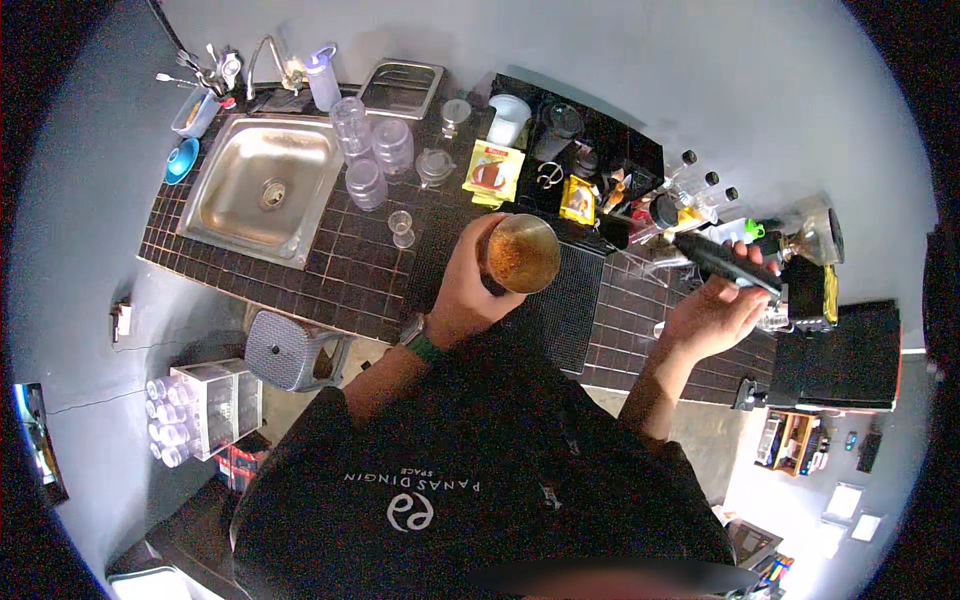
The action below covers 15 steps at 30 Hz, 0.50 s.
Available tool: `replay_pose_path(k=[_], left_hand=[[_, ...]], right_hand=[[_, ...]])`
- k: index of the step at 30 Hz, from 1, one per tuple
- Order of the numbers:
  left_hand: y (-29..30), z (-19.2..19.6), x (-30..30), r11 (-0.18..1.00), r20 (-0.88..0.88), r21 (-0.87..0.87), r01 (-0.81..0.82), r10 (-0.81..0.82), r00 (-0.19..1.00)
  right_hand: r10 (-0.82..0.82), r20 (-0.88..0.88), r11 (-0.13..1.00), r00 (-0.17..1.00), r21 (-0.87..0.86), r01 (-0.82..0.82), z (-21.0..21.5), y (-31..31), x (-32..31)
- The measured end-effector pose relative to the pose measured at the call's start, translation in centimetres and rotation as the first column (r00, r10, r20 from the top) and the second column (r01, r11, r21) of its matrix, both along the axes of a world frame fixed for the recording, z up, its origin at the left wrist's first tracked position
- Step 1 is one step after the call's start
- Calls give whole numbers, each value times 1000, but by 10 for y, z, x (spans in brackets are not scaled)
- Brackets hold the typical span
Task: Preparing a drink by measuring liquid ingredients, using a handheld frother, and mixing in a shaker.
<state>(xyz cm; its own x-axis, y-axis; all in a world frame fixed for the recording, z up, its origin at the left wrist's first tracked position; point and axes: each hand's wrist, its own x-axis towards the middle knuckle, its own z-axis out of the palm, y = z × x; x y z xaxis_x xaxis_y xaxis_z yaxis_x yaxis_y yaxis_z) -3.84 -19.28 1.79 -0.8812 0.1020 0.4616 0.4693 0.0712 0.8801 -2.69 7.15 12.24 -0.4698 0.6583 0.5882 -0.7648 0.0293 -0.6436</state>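
My left hand point(462, 290) is wrapped round a round metal cup point(540, 240), held above the dark counter with its mouth facing up. Brown, grainy matter shows inside the cup. On the right, my raised right hand point(708, 315) grips a dark, flat, slab-like thing point(722, 262) by its near end; it is seen nearly edge-on, so its kind is unclear. Beneath the cup lies a black ribbed mat point(560, 320). Just beyond my left hand are a yellow-and-white packet point(494, 172) and a small clear glass point(401, 229).
A steel sink point(262, 190) fills the left of the tiled counter point(370, 285), beside several clear jars point(367, 184). Bottles point(690, 180) and a clear-hoppered machine point(815, 235) stand at the right. A grey stool point(285, 350) sits below the counter's front edge.
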Motion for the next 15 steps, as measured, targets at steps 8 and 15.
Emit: replay_pose_path(k=[8, 15], left_hand=[[-2, -28, -21, 988, 50, -38, -147, 149, 988], [-5, -43, -57, 992, 123, -28, -121, 124, 985]], right_hand=[[106, 146, 934, 984, 325, -149, -25, -17, -91], [95, 382, 799, 919, 522, -299, -96, -14, -154]])
